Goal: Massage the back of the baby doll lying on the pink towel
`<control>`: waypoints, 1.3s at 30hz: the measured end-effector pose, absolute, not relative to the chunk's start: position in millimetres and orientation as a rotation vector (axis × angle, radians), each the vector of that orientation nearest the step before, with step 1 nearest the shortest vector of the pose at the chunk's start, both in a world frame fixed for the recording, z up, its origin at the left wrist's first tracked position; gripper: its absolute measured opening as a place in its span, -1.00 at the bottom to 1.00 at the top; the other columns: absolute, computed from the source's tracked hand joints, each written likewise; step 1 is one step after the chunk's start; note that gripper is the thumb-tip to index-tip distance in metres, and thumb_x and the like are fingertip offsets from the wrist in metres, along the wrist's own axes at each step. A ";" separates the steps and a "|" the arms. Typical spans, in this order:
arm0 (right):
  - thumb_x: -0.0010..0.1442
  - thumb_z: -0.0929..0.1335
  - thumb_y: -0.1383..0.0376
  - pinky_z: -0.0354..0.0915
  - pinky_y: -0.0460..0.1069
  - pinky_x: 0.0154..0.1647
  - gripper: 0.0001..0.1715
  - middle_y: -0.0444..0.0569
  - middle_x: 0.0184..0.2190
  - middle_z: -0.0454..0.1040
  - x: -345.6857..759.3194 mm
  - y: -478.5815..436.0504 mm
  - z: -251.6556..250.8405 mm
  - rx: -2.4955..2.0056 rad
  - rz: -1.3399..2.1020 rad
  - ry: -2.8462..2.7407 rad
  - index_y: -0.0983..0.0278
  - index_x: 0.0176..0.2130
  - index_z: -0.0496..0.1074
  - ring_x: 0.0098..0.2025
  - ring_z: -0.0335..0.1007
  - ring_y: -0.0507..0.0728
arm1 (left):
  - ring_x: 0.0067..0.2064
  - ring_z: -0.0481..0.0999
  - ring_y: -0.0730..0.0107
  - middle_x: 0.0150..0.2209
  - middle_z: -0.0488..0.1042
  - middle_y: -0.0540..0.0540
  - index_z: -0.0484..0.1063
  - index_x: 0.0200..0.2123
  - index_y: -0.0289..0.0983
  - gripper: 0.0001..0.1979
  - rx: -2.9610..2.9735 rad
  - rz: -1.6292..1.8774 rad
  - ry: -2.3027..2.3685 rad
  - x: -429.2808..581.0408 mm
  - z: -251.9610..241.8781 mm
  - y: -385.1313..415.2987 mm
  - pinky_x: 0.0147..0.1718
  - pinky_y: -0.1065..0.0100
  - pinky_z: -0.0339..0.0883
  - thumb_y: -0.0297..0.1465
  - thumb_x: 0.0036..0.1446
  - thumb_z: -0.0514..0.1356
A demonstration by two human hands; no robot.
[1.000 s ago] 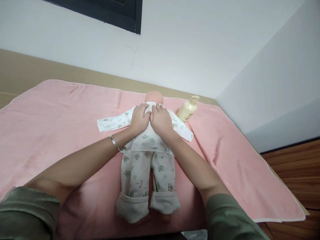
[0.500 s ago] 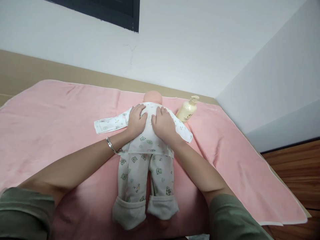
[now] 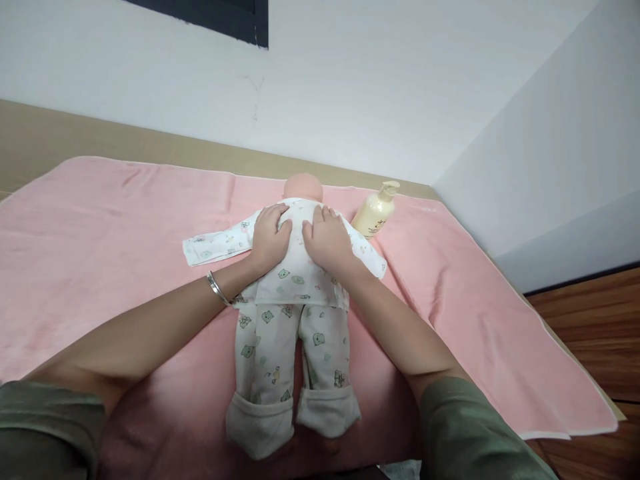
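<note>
Head view: my left hand (image 3: 270,239) and right hand (image 3: 327,241) lie flat on the doll (image 3: 293,320), fingers (image 3: 267,215) loosely spread, gripping nothing. It lies face down on the towel (image 3: 100,233). A sideways push could, I think, topple the bottle (image 3: 375,212) near its sleeve.

We look into a plain, home-like room set for infant care: a pink towel (image 3: 100,227) over the tabletop (image 3: 75,137), a baby doll (image 3: 293,293), a lotion pump bottle (image 3: 374,215), white walls (image 3: 375,87), wooden floor (image 3: 590,327).

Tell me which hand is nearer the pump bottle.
Right. The right hand lies flat on the doll, on the side toward the pump bottle; the left hand lies beside it, farther off.
</note>
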State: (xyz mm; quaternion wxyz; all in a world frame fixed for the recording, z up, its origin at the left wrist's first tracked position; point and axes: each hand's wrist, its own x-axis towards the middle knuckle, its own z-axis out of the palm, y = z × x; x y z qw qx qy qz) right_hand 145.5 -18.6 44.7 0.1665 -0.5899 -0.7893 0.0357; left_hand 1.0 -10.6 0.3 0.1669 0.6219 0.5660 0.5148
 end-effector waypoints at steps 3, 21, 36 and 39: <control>0.41 0.15 0.30 -0.12 0.37 0.56 -0.33 0.31 0.46 0.14 129.0 -41.1 44.2 -1.485 0.040 -2.377 0.51 0.40 0.20 0.54 -0.03 0.41 | 0.19 0.48 0.15 0.11 0.55 -0.23 0.50 0.03 -0.31 -0.55 1.775 1.465 1.608 -0.7 -1.0 -9.7 0.33 0.07 0.32 -0.37 0.14 0.01; 0.41 0.22 0.17 -0.12 0.58 0.48 -0.27 0.19 0.53 -0.02 126.2 -44.6 52.7 -1.559 0.151 -2.405 0.34 0.45 0.14 0.55 -0.21 0.61 | 0.28 0.43 0.04 0.24 0.48 -0.28 0.43 0.20 -0.32 -0.49 1.774 1.231 1.672 -6.0 15.0 2.7 0.38 -0.05 0.26 -0.30 0.27 -0.02; 0.45 0.09 0.24 0.04 0.27 0.53 -0.34 0.40 0.36 0.30 137.8 -27.1 43.2 -1.525 0.014 -2.335 0.60 0.32 0.27 0.46 0.16 0.40 | 0.37 0.35 0.03 0.31 0.41 -0.29 0.39 0.25 -0.34 -0.45 1.950 1.220 1.706 1.2 9.3 -5.9 0.46 -0.07 0.12 -0.29 0.29 -0.06; 0.45 0.11 0.23 0.06 0.22 0.53 -0.36 0.35 0.35 0.33 135.6 -30.8 44.5 -1.474 0.030 -2.355 0.56 0.30 0.31 0.45 0.19 0.36 | 0.28 0.43 -0.02 0.23 0.48 -0.34 0.44 0.20 -0.37 -0.46 1.905 1.166 1.758 -6.9 10.0 4.0 0.40 -0.10 0.21 -0.29 0.29 -0.09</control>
